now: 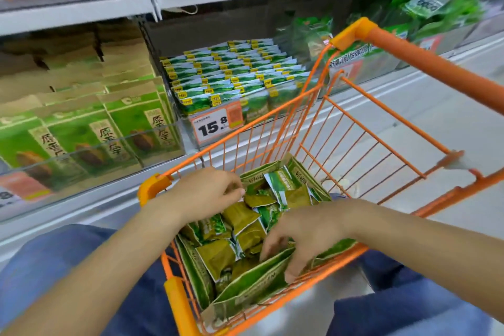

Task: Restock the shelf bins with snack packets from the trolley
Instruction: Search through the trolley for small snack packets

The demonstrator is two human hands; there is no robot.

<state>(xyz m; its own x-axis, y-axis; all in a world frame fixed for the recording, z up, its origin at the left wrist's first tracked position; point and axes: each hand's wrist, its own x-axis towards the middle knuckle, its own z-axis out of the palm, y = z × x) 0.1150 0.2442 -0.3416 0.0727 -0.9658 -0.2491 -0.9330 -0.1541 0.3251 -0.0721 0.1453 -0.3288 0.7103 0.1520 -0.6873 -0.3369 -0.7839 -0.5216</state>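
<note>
We see both hands in the trolley [321,106]: left hand [207,194] and right hand [308,232] curl loosely over snack packets [218,254], grip unclear.

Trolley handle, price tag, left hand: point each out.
trolley handle [436,63], head view, middle of the orange bar.
price tag [216,124], head view, on the printed 15.8.
left hand [210,191], head view, back of the hand, over the packets.
</note>
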